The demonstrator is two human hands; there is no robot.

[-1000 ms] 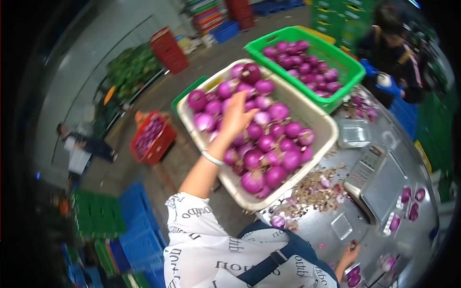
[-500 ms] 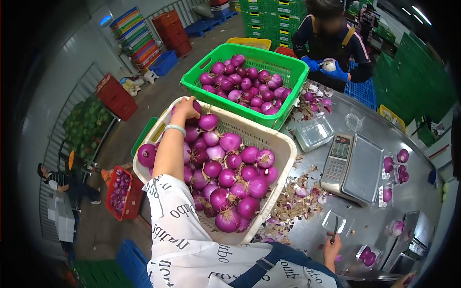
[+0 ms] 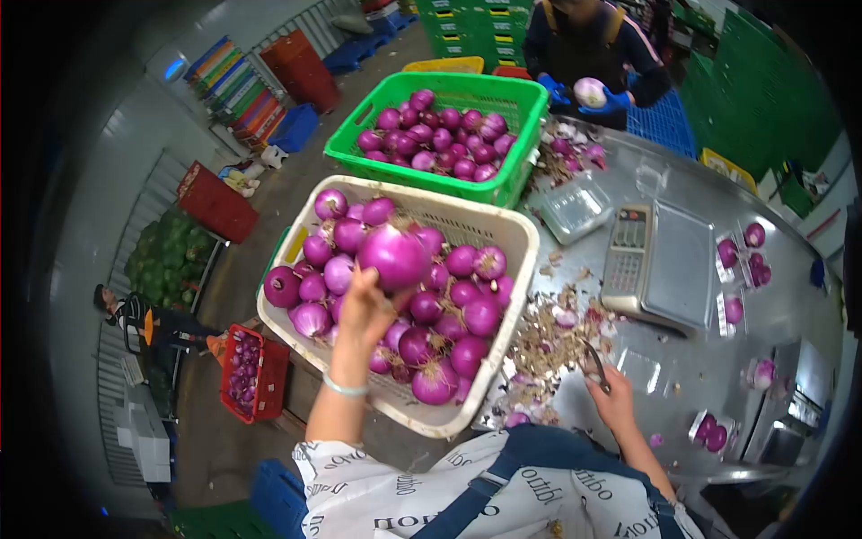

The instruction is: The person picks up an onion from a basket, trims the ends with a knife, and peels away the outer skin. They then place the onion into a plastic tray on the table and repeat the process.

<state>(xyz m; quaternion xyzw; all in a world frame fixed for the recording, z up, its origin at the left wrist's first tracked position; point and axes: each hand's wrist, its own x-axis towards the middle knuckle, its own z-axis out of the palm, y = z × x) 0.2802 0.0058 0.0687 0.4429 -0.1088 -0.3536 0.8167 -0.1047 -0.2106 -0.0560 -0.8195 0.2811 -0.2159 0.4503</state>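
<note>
A large purple onion (image 3: 393, 257) is gripped in my left hand (image 3: 364, 310), lifted above the white crate (image 3: 525, 260) of purple onions. My right hand (image 3: 613, 395) holds a small curved knife (image 3: 596, 366) over the metal table, beside a heap of dry onion skins (image 3: 555, 340). Close to the knife lies a clear plastic tray (image 3: 640, 370). Behind the white crate stands a green crate (image 3: 530, 153), also holding purple onions.
A scale (image 3: 642, 260) sits on the metal table (image 3: 691, 359), with packed onions (image 3: 714, 433) around it. Across the table a co-worker in blue gloves (image 3: 611, 101) holds a pale onion. A red crate (image 3: 274, 382) stands on the floor at left.
My left hand has come back from the far left corner of the white crate, bringing up an onion. My right hand with the knife has moved forward towards the skins. The view has shifted.
</note>
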